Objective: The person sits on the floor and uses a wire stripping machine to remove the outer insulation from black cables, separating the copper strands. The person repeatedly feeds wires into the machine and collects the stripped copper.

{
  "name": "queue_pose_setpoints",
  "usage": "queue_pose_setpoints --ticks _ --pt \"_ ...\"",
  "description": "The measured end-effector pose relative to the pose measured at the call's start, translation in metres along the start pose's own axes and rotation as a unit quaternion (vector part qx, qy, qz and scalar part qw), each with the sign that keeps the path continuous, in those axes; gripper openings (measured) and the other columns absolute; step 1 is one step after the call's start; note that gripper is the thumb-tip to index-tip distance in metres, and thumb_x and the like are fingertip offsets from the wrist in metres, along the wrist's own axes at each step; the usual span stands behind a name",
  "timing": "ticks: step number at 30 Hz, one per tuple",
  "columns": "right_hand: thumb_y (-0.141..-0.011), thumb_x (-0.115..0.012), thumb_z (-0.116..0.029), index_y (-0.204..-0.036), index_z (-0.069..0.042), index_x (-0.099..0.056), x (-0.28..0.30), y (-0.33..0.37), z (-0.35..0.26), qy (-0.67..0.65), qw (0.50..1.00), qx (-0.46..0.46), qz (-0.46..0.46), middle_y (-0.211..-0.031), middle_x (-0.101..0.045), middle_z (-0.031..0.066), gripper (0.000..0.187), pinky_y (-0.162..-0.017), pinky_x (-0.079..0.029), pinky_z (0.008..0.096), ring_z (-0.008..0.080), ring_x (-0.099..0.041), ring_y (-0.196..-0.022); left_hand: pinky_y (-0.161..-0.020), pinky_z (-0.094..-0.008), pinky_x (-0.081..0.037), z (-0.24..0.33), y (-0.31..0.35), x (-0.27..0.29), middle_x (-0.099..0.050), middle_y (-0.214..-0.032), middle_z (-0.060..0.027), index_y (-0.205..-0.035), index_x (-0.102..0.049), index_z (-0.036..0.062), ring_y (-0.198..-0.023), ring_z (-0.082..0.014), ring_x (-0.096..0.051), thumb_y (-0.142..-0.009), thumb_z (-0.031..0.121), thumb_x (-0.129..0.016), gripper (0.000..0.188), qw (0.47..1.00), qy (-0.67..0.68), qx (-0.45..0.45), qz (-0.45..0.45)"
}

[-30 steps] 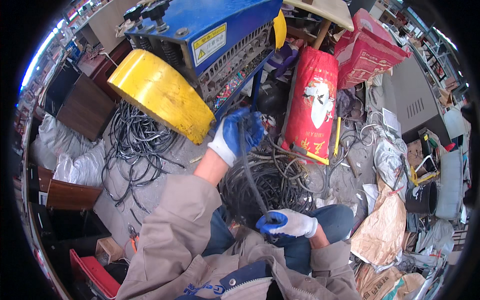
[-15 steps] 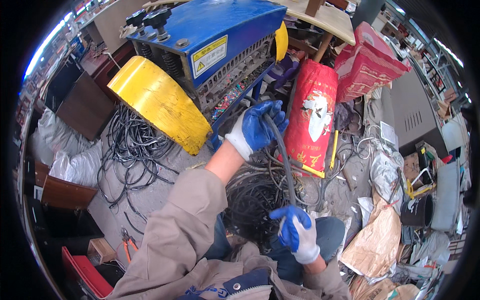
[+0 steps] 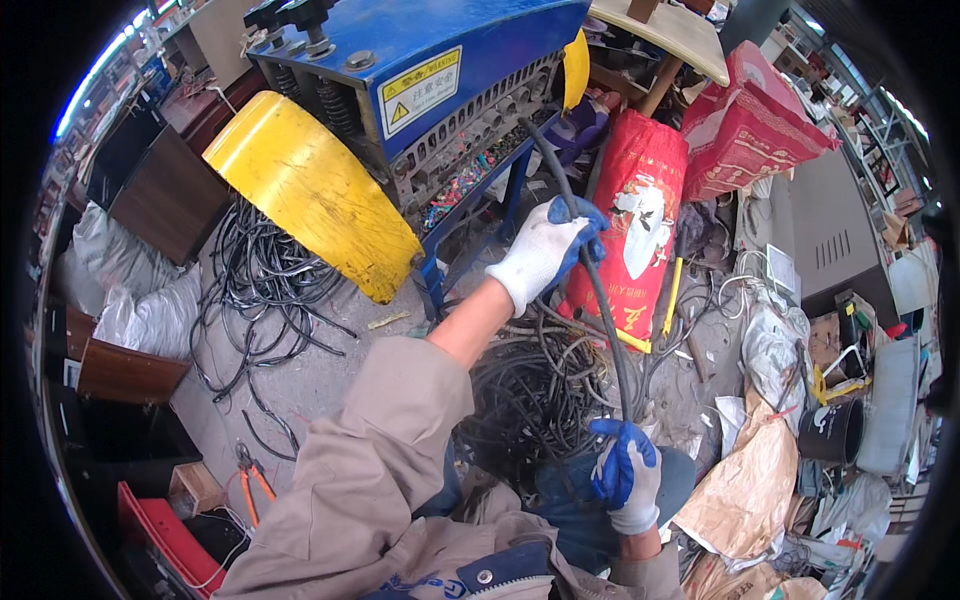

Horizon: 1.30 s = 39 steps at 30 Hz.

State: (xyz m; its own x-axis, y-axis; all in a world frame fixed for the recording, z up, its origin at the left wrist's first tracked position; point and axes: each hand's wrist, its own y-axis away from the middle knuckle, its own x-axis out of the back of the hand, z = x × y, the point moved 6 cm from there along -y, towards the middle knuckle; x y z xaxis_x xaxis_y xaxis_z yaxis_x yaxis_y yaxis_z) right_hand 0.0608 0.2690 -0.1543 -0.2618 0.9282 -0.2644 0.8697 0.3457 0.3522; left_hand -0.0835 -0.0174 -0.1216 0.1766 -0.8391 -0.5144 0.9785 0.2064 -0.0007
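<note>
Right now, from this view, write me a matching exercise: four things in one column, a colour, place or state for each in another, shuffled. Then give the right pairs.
Things:
1. cable
2. pliers
3. machine
4. left hand

Descriptions:
A. orange-handled, at the lower left of the view
B. gloved in white and blue, with its fingers closed
C. blue on top, at the upper middle of the view
D. dark, long and gripped partway along

Right pairs: 1-D, 2-A, 3-C, 4-B.

cable [image 3: 604, 300]: matt, rubbery-looking | machine guard [image 3: 310, 190]: glossy, scuffed | sleeve [image 3: 370, 440]: matt cloth | sack [image 3: 740, 480]: crumpled matt paper
</note>
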Motion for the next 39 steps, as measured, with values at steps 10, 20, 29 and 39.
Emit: queue_pose_setpoints --ticks 10,20,29,39 --pt "-0.104 -0.051 -0.027 -0.117 0.01 -0.064 0.005 -0.04 0.007 0.032 0.997 -0.051 -0.056 -0.063 -0.057 0.0005 0.042 -0.044 -0.039 0.021 0.0077 -0.049 -0.047 -0.061 -0.0327 -0.054 -0.016 -0.005 0.036 -0.067 -0.082 -0.0085 -0.104 -0.066 0.0007 -0.069 -0.02 -0.067 -0.096 0.014 -0.063 0.016 0.996 -0.013 -0.017 0.092" --pt "-0.106 -0.047 -0.025 -0.115 0.004 -0.068 0.012 -0.086 -0.012 0.086 0.988 -0.101 -0.074 -0.055 -0.052 -0.0012 0.037 -0.04 -0.036 0.023 0.0082 -0.045 -0.041 -0.061 -0.0352 -0.057 -0.049 -0.029 0.071 -0.069 -0.082 -0.0113 -0.107 -0.068 -0.0004 -0.07 -0.0232 -0.069 -0.098 0.021 -0.063 0.023 0.992 0.006 0.048 0.117" --pt "-0.103 -0.056 -0.028 -0.117 0.006 -0.066 -0.031 -0.079 -0.056 0.095 0.986 -0.042 -0.13 -0.058 -0.047 -0.0057 0.038 -0.04 -0.032 0.0218 0.0045 -0.041 -0.044 -0.07 -0.0361 -0.058 0.0 -0.022 0.032 -0.069 -0.098 -0.013 -0.124 -0.061 0.0011 -0.087 -0.0261 -0.069 -0.103 0.029 -0.054 0.035 0.986 0.162 -0.01 0.039" --pt "-0.102 -0.062 -0.024 -0.102 -0.01 -0.066 -0.138 -0.192 -0.049 0.143 0.976 0.026 -0.165 -0.068 -0.051 -0.0079 0.015 -0.045 -0.034 0.0213 0.0024 -0.044 -0.052 -0.071 -0.0358 -0.058 -0.018 -0.005 0.03 -0.069 -0.089 -0.0119 -0.106 -0.067 0.001 -0.079 -0.0214 -0.069 -0.1 0.021 -0.061 0.022 0.993 0.087 0.047 0.059"
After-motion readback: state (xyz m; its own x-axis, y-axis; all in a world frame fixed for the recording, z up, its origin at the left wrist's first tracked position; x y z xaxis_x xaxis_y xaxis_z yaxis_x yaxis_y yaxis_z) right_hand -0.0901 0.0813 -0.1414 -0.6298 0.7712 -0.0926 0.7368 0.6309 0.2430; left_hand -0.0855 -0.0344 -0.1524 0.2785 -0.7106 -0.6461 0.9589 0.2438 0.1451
